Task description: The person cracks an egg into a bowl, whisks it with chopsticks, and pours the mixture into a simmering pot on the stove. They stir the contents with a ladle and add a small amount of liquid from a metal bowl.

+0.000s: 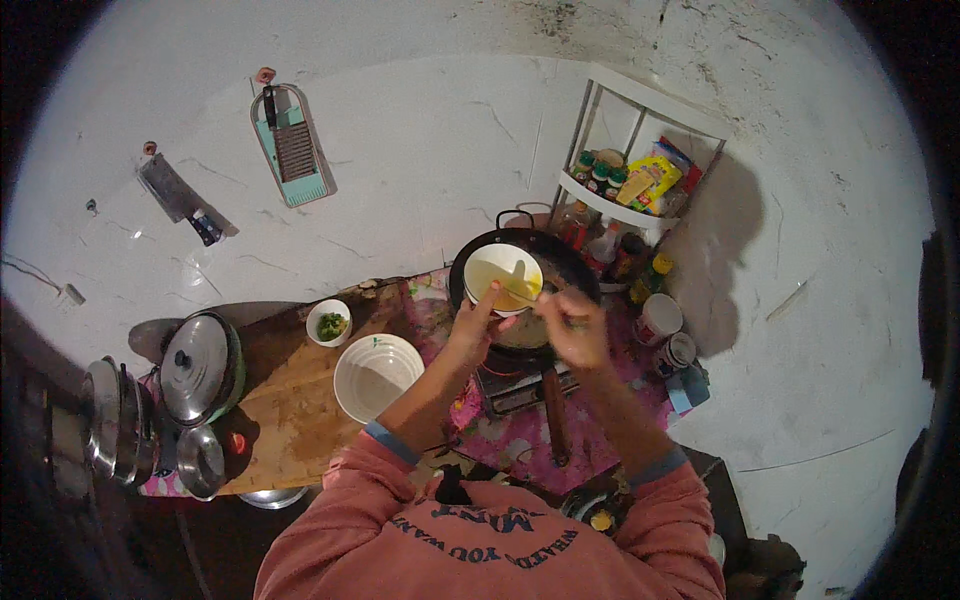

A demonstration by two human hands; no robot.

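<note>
My left hand (474,328) grips a white bowl (489,264) by its near rim, thumb over the edge. The bowl is tipped, and a yellow liquid or residue (531,283) lies along its right inner side. My right hand (576,328) holds a thin utensil (519,295) that reaches into the bowl; its exact kind is unclear. Below both hands, a dark wok (576,256) with a wooden handle (556,420) rests on a stove (516,402). The bowl and my hands hide much of the wok's inside.
A larger white bowl (360,382) and a small bowl of chopped greens (331,326) stand on a wooden board (281,416). Lidded pot (196,367) and metal pans (112,420) crowd the left. A corner shelf (619,201) with bottles and packets, plus several jars (660,319), flank the right.
</note>
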